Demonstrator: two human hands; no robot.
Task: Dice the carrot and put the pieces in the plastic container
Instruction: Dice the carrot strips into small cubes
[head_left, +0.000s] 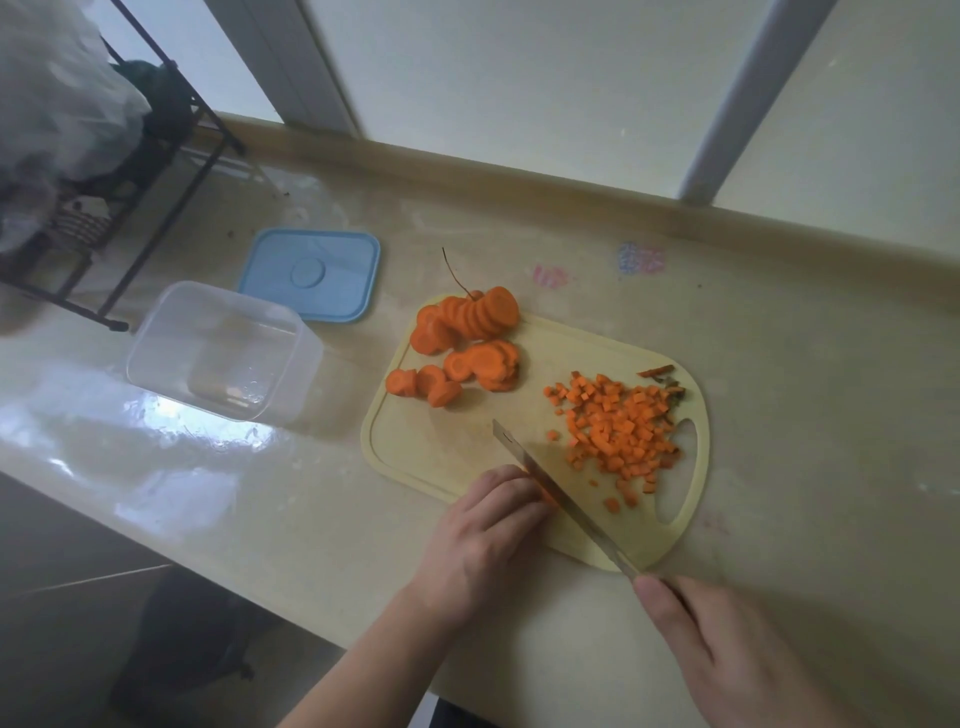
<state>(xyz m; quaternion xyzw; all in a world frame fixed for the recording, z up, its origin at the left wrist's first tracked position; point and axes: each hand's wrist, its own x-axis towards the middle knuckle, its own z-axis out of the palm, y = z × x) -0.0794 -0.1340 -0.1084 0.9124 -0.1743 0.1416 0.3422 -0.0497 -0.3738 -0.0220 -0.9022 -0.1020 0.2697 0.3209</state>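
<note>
The carrot lies on the cutting board (415, 457) in two lots: round slices (465, 340) at the far left corner, some leaning in a row and some fallen flat, too overlapped to count, and a heap of small cubes (618, 431) on the right half, with a few strays toward the near edge. One slice hangs over the board's far-left edge. A small orange bit (546, 497) shows under the left hand (485, 540), whose fingers are curled down on it near the board's near edge. The one knife (545, 480) runs diagonally from the board's middle to the right hand (727, 660); that hand's fingers wrap the hidden handle, off the board's near corner. The blade touches the left fingertips. Bare board lies between the blade tip and the slices.

Peel scraps (667, 382) sit at the far right edge, beside the handle slot.

One clear plastic container (221, 351) stands open on the surface (779, 364), left of the board and apart from it, with a strip of bare surface between. Its single blue lid (311, 273) lies flat just behind it. A dark wire rack (156, 156) stands at the far left. A raised ledge bounds the surface at the back; the near edge runs just under the wrists.
</note>
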